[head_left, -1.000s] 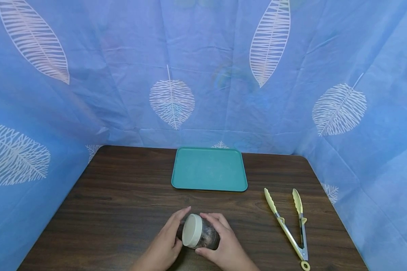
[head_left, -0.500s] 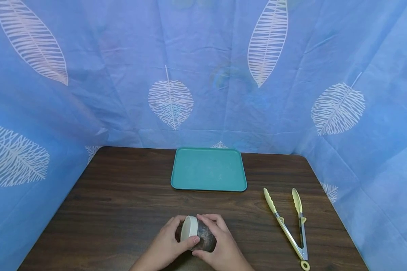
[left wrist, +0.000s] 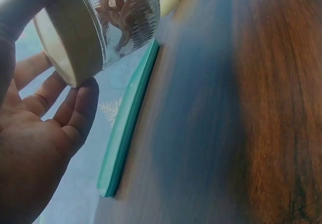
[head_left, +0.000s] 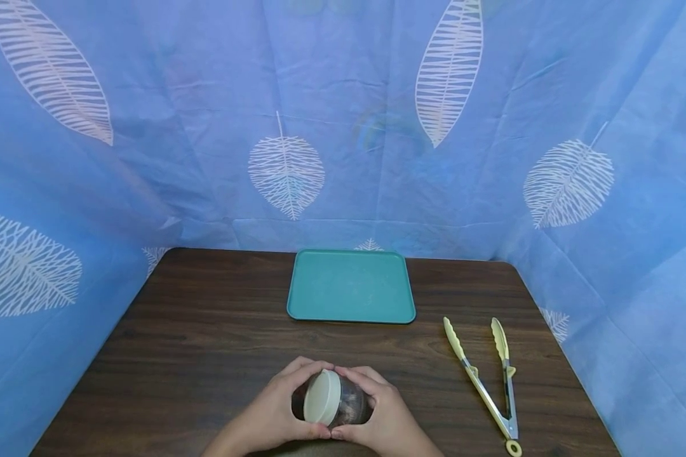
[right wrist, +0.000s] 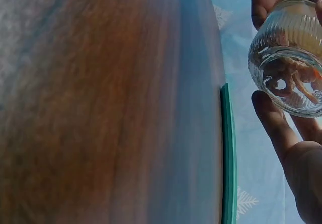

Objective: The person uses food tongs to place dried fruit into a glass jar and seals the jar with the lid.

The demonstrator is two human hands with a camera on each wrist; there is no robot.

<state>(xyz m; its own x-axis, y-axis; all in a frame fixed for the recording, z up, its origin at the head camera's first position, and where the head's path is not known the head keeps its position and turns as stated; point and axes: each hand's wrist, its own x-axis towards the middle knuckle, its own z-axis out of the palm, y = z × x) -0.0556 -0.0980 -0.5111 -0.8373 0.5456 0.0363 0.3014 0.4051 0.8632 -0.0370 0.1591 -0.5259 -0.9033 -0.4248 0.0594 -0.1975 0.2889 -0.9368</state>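
Note:
A clear ribbed glass jar [head_left: 351,405] is tilted on its side between the two hands, its pale screw lid [head_left: 322,398] towards the left. Inside, brownish curled pieces [right wrist: 291,80] show through the glass in the right wrist view; their kind is unclear. My left hand [head_left: 280,406] grips the lid, its fingertips on the rim in the left wrist view. Round the jar's body and base curl the fingers and thumb of my right hand [head_left: 387,411]. Both thumbs nearly meet at the jar's near side. The lid sits on the jar.
A teal tray [head_left: 351,285] lies at the back middle of the dark wooden table [head_left: 206,330]. To the right are spread tongs [head_left: 483,393] with pale yellow tips. A blue leaf-print cloth [head_left: 343,127] hangs behind and at the sides.
The left hand has closed in on the lid, first with its thumb across the lid's front, now with thumb and fingers round its edge. The right hand keeps hold of the jar.

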